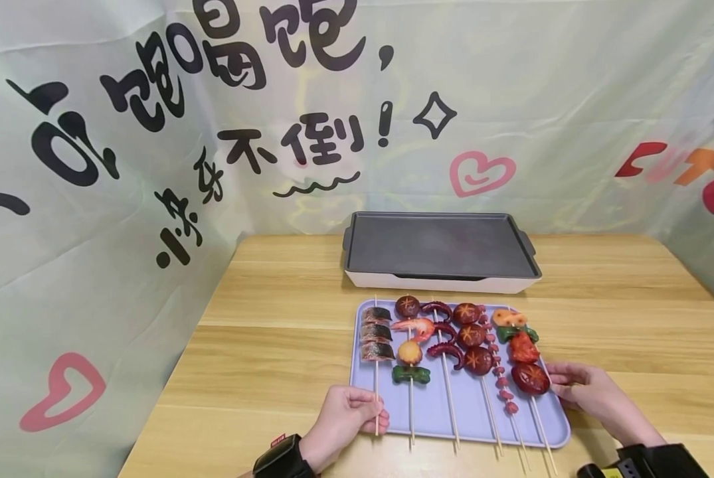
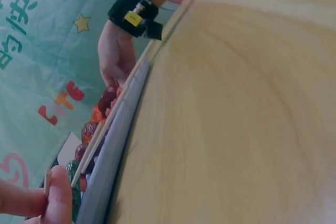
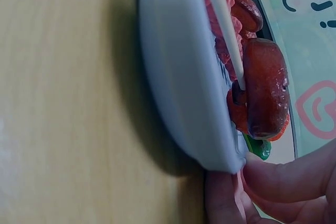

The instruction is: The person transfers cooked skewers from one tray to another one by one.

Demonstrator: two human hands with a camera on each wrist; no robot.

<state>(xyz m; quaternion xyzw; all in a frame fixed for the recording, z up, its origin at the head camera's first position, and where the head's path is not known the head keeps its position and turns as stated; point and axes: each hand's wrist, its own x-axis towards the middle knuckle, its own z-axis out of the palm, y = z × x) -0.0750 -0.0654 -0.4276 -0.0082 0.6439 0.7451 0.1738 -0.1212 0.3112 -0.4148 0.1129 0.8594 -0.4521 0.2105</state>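
Observation:
A lavender tray [image 1: 431, 413] holds several skewers of food lying side by side, their sticks towards the near edge. My left hand [image 1: 345, 417] pinches the stick of the leftmost one, a skewer of fish pieces [image 1: 376, 332]; in the left wrist view the stick end shows between thumb and finger. At the tray's right edge, my right hand [image 1: 590, 396] grips the rim, thumb above and fingers beneath in the right wrist view. Nearest that hand is a mixed skewer with a mushroom cap [image 1: 531, 379]. Between lie skewers of octopus tentacles [image 1: 446, 352], mushrooms [image 1: 470, 336] and small pink pieces [image 1: 500, 382].
Behind the tray stands a flat electric griddle [image 1: 434, 245] with a dark plate and white base. Both rest on a wooden table [image 1: 261, 352]. Printed cloth [image 1: 392, 192] hangs along the table's back and sides.

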